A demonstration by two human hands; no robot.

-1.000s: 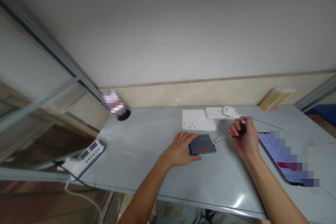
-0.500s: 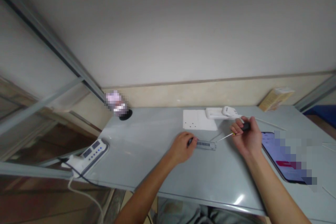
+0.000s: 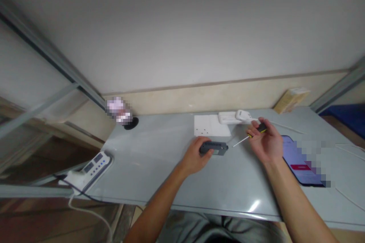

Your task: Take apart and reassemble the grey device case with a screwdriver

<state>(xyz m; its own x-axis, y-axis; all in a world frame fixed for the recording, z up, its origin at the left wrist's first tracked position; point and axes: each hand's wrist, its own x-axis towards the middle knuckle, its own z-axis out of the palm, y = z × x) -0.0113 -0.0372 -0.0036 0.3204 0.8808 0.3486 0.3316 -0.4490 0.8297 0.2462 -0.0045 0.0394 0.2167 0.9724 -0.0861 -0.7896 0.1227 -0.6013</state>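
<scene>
My left hand (image 3: 199, 155) grips the left end of a dark grey slotted box (image 3: 218, 148), a small electronic device by its look, with a row of vents along its upper edge. To the right, my right hand (image 3: 266, 140) is closed around the black and yellow handle of a screwdriver (image 3: 241, 141). Its thin metal shaft points down and left, the tip a little apart from the device's right end. Behind the device lies a white sheet (image 3: 211, 126) with several small dark screws or dots on its left part.
White plugs and an adapter (image 3: 228, 118) lie at the back, a cable running right. A smartphone (image 3: 302, 163) lies right of my right forearm. A yellowish box (image 3: 291, 100) stands by the wall. At left are a power strip (image 3: 92, 171) and a phone on a round black stand (image 3: 131, 123).
My left hand has tilted the device, so more of its dark side shows. The screwdriver tip has come away from its right end. The camera view has shifted slightly.
</scene>
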